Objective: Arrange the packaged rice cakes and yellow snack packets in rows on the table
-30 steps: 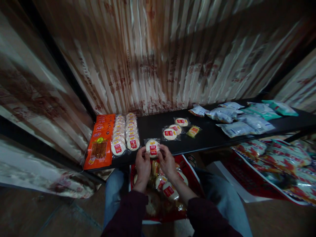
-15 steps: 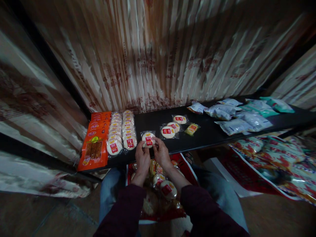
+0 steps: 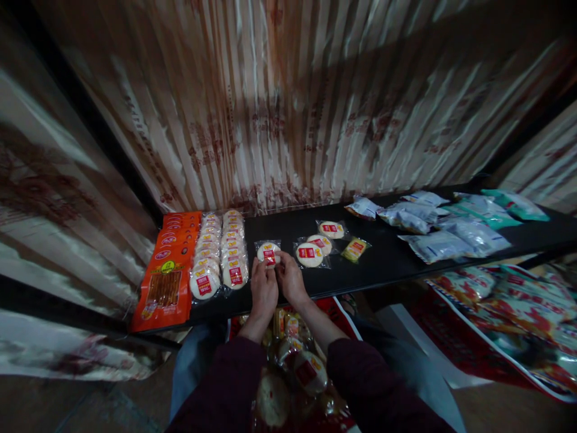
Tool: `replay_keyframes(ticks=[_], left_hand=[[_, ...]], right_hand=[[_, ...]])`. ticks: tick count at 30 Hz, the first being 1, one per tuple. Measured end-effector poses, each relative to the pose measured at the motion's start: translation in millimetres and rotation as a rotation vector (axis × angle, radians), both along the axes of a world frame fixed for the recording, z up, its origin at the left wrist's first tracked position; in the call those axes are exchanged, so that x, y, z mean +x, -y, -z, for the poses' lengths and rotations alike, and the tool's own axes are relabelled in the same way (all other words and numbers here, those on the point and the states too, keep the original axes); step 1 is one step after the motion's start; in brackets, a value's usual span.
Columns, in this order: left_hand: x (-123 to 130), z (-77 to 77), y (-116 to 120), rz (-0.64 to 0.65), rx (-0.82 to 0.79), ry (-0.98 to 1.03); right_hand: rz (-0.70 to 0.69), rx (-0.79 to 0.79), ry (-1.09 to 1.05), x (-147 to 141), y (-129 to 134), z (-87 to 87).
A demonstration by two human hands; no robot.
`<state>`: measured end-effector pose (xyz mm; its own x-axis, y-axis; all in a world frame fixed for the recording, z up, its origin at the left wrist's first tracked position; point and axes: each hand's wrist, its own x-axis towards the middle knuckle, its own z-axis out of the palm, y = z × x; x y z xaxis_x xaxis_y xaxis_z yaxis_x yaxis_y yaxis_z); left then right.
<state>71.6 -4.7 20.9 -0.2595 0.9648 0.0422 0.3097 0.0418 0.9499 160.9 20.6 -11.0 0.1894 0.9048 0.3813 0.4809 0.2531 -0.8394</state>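
Observation:
Both hands meet over the black shelf (image 3: 274, 216) at a round white cracker in a clear wrapper with a red label (image 3: 269, 251). My left hand (image 3: 264, 288) pinches its near left edge, while the fingers of my right hand (image 3: 291, 278) close on its near right edge. Left of it stand two rows of the same wrapped crackers, a left row (image 3: 205, 282) and a right row (image 3: 235, 272). Three more wrapped crackers (image 3: 310, 254) lie to the right, beside a small yellow packet (image 3: 355, 249).
Orange snack bags (image 3: 166, 288) overlap at the shelf's left end. Silver and green packets (image 3: 433, 245) lie towards the right. Below the shelf, an open red bag of crackers (image 3: 311, 373) sits between my knees, and another bag of packets (image 3: 518, 313) stands lower right.
The view has shifted slightly, so the shelf appears lower. Both hands are still at the same wrapped cracker, now with more of its upper part uncovered.

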Motion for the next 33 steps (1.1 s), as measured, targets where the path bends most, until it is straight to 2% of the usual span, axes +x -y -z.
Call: replay_keyframes(ticks=[9, 17, 26, 33], left_hand=[[0, 2.6, -27, -0.025, 0.011, -0.025], [2, -7.0, -48, -0.029, -0.015, -0.009], [4, -19.9, -73, -0.039, 0.000, -0.076], [3, -24.6, -100, -0.059, -0.003, -0.128]], right_hand=[[0.013, -0.040, -0.013, -4, -21, -6.5], [0.036, 0.001, -0.119, -6, -43, 2.6], [0.048, -0.001, -0.110, -7, -67, -7.4], [0.058, -0.018, -0.121, -9, -95, -2.7]])
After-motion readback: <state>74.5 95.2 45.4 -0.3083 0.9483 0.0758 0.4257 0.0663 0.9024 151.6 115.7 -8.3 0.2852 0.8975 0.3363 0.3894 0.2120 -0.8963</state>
